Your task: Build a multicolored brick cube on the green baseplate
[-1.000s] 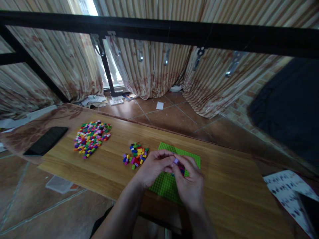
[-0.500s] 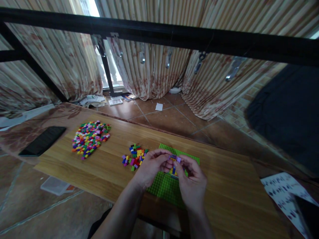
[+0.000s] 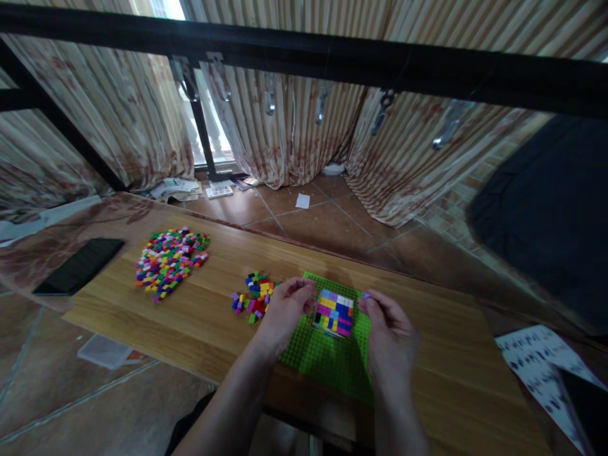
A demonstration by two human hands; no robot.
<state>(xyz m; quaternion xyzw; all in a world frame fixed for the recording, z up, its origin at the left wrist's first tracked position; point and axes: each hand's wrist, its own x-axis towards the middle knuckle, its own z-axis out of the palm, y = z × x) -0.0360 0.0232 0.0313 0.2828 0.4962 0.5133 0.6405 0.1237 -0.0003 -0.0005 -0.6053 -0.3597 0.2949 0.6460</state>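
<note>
A square block built of many coloured toy bricks [image 3: 334, 313] stands on the green baseplate [image 3: 327, 370], its top a patchwork of yellow, blue, white, pink and purple. To the right of this block, my right hand [image 3: 392, 326] pinches a small purple brick [image 3: 366, 296] between thumb and forefinger. My left hand [image 3: 286, 311] is on the other side, close to the block's left edge, with its fingers drawn together. What its fingertips hold, if anything, cannot be made out. Just left of that hand lies a small pile of loose bricks [image 3: 256, 295], partly hidden by it.
A larger heap of mixed bricks [image 3: 171, 261] lies farther left on the wooden table [image 3: 427, 354]. Beyond it rests a black tablet-like slab [image 3: 80, 266]. A printed sheet [image 3: 541, 373] is at the right. A dark rail [image 3: 304, 60] with hanging hooks crosses above.
My hands have parted from over the built block, leaving its top uncovered. The right hand has moved right with the purple brick; the left has drawn slightly left.
</note>
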